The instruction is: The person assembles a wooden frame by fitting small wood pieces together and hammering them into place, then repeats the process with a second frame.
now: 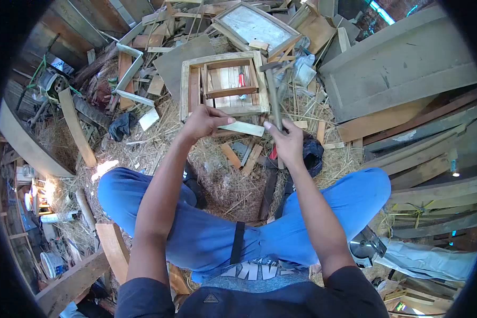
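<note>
My left hand (202, 124) is closed on one end of a short, pale wood strip (243, 127), pinched between thumb and fingers. The strip points right, its far end close to the fingertips of my right hand (288, 142). That hand is wrapped round a hammer (274, 95), whose handle runs away from me to the dark head. Just beyond both hands lies a rectangular wooden frame (186, 85), with a smaller wooden frame (230, 93) set inside it. A red-handled tool (241, 79) rests within the smaller frame.
Straw, shavings and wood offcuts (242, 159) cover the ground. Behind the frame leans a framed panel (257, 26). A large grey panel (403, 69) and stacked boards (434, 164) stand at the right. A machine (51, 84) sits at far left, a circular saw (364, 252) by my right knee.
</note>
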A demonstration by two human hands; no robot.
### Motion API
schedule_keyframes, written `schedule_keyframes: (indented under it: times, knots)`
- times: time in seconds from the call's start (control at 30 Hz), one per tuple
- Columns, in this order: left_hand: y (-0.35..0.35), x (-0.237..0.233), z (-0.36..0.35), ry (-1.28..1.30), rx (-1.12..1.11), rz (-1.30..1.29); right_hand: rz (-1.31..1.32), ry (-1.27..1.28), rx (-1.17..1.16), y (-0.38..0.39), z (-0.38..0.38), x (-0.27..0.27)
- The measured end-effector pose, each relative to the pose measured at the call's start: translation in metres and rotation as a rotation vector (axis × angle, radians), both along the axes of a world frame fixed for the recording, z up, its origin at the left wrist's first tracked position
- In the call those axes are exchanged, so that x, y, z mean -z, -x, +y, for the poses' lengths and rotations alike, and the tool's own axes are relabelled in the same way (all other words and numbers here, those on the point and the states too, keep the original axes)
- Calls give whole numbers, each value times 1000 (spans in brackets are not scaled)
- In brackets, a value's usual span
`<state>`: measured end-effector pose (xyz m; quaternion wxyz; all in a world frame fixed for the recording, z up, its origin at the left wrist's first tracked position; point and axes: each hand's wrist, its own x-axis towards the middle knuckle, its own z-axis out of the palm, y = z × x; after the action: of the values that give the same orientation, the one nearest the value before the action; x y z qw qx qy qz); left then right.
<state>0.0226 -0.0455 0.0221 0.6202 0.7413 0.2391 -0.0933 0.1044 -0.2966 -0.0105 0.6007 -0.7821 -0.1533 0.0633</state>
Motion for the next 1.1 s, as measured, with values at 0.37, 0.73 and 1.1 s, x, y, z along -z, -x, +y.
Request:
schedule_keyframes:
  times: [0.37,0.73,1.1]
  knots:
    - [-15,8,4,70,-107,-147,392,-213,-69,0,13,10]
    - [-40,41,55,-43,-532,-244,596,-424,129,-18,9,5]
    - [-58,63,47,-209,-433,-5,660,-456,95,-21,5,-8]
